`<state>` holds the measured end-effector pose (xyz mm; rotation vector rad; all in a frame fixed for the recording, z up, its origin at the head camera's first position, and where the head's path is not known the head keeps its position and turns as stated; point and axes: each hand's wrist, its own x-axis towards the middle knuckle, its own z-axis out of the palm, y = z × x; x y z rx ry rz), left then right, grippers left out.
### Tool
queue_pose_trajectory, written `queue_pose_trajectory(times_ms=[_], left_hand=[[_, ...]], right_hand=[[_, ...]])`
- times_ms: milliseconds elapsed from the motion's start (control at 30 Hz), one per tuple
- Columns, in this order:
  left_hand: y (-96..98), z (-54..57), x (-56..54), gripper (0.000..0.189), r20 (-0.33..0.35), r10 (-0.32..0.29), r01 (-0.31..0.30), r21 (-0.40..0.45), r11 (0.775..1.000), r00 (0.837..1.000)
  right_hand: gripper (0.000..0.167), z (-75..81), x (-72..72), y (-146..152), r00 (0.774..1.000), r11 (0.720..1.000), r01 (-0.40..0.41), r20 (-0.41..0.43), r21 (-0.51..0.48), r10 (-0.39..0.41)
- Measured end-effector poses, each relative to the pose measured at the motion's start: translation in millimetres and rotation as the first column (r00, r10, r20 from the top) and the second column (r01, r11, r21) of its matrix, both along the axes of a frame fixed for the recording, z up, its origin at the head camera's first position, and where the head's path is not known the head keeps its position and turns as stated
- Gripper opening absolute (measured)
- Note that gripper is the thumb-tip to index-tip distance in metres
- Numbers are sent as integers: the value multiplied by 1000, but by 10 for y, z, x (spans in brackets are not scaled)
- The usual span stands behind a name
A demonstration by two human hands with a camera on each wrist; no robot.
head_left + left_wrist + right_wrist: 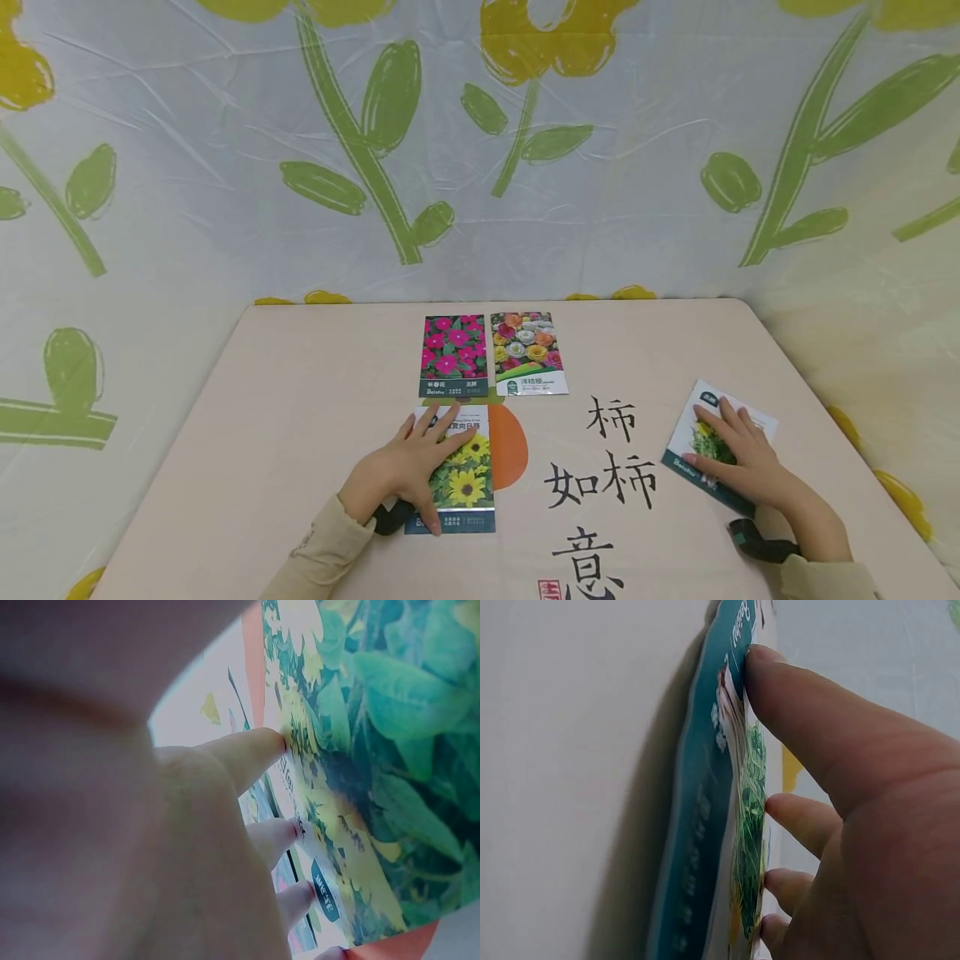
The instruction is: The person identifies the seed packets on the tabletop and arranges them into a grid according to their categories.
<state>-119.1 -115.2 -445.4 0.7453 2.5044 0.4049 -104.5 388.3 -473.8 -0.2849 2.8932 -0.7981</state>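
My left hand (412,458) rests with spread fingers on a seed packet with yellow sunflowers (468,483), which lies flat at the middle of the table. In the left wrist view, fingertips touch the face of this packet (405,750). Over on the right, my right hand (750,458) lies spread on a tilted white and green seed packet (686,446) with a dark green lower band. The right wrist view shows the thumb and fingertips against that packet (750,817), whose near edge stands slightly off the table. The hand hides part of its picture.
Behind the left hand lie a packet with pink flowers (453,354) and one with mixed-colour blooms (528,350), side by side. The pale tablecloth (315,383) bears black characters (600,483) and an orange print (512,446). A flowered curtain (600,208) hangs behind.
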Motion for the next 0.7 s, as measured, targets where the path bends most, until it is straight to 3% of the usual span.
queue_pose_trajectory(times_ms=[700], left_hand=[[2, -1, -4, 127, 9, 5, -5, 5, 1000, 1000]], right_hand=[[82, 14, -6, -129, 1000, 1000, -21, 8, 11, 21]])
